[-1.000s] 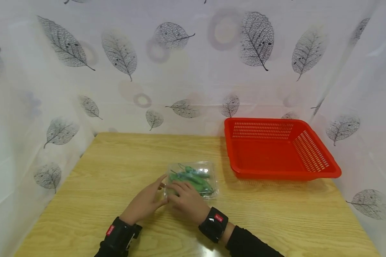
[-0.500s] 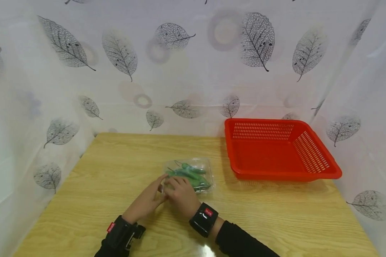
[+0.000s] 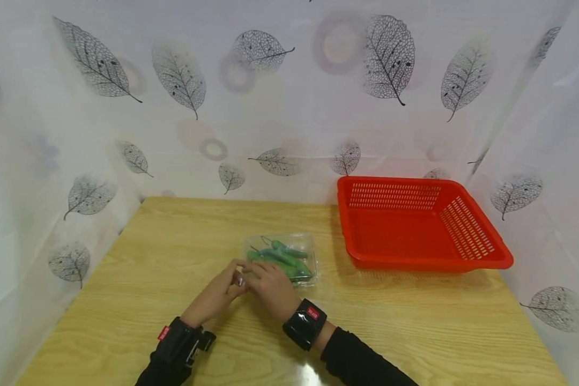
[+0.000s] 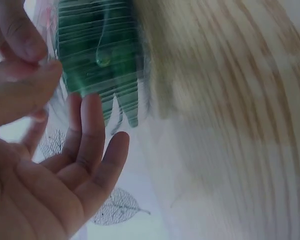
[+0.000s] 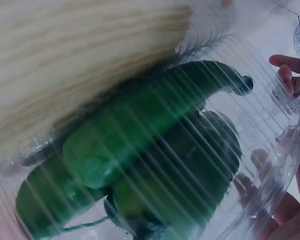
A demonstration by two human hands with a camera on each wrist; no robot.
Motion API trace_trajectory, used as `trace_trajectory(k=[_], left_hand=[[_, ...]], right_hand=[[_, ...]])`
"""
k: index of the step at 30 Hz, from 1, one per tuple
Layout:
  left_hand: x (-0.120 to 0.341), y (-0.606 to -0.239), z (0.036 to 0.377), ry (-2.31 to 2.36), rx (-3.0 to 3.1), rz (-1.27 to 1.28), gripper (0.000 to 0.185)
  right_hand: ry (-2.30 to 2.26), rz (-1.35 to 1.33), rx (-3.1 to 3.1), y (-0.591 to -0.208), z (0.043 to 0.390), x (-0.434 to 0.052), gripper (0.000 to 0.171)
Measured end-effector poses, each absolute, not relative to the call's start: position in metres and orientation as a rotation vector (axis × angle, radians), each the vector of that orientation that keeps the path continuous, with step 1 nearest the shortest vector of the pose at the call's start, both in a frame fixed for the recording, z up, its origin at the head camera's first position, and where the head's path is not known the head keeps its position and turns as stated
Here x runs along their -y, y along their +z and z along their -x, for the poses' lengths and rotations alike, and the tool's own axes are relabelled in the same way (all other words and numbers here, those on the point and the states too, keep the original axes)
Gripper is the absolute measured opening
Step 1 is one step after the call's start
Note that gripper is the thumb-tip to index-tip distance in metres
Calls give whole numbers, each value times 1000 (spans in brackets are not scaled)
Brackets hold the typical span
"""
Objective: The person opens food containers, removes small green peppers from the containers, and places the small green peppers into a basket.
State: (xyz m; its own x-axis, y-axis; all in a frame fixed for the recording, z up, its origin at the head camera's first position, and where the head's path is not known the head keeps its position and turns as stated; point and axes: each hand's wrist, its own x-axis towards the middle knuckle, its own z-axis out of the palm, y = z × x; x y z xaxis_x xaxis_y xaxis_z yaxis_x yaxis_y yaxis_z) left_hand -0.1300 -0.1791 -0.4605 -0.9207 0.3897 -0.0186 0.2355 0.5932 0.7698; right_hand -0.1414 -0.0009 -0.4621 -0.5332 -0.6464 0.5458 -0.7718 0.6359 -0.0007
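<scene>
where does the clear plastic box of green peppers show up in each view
Head: clear plastic box just below centre, left of the red basket.
Left wrist: at the top edge, left of centre.
Right wrist: large, across the middle and lower picture.
Shared landmark: the wood-grain tabletop.

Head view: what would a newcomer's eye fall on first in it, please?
The red basket would probably come first, bright at the far right of the wooden table. Next are the green peppers in the clear box near the table's middle, with the left hand and right hand together at the box's near left corner.
</scene>
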Motion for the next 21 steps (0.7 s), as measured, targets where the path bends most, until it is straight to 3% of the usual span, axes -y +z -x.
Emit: trace_trajectory(k=[5,11,21], left_hand=[[179,-459,135,1343,-2551,-411,52],[179,-453,140,1571,-2351,-163,49],[173,-443,137,1610,-2254,-220,48]], right_hand=[[316,-1107,2372,-457,142,2,15],[275,-1073,2397,-461,142,5,12],[243,-1074,2401,-463,142,6,18]])
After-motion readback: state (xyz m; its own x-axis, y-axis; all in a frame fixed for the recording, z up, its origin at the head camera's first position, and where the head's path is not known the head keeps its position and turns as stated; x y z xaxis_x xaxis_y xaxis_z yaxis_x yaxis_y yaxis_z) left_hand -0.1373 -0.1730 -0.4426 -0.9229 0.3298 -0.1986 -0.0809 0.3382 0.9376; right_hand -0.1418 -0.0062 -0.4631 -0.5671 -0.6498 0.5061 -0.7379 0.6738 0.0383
